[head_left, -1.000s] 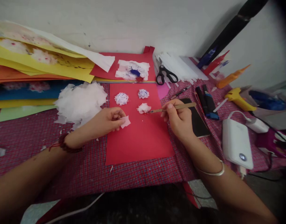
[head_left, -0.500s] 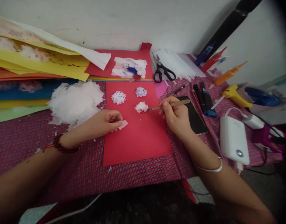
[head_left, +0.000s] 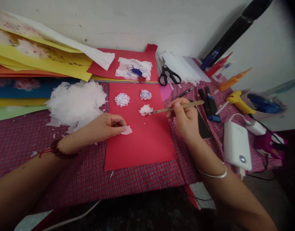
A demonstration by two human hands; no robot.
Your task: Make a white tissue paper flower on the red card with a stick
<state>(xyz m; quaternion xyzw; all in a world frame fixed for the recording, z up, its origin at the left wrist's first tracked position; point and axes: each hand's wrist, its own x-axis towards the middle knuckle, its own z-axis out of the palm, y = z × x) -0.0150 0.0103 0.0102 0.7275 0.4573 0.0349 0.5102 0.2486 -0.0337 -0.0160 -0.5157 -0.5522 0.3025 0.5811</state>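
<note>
A red paper sheet lies on the checked cloth. My left hand, closed, pinches a small white tissue paper piece over the sheet's left side. In my right hand is a flat wooden stick, its stained tip at the right edge of a white tissue flower. A little red shows beneath that flower. Two speckled tissue flowers, one at the upper left and a smaller one to its right, sit farther back on the sheet.
A heap of white tissue pieces sits to the left, near stacked coloured papers. Scissors and a paint-smeared paper lie behind. On the right are a black notebook, markers, a yellow glue gun and a white power bank.
The stick now lies at a lower slant, and my right hand has shifted slightly right along with it. My left hand keeps its pinch on the tissue piece. The view has shifted a little.
</note>
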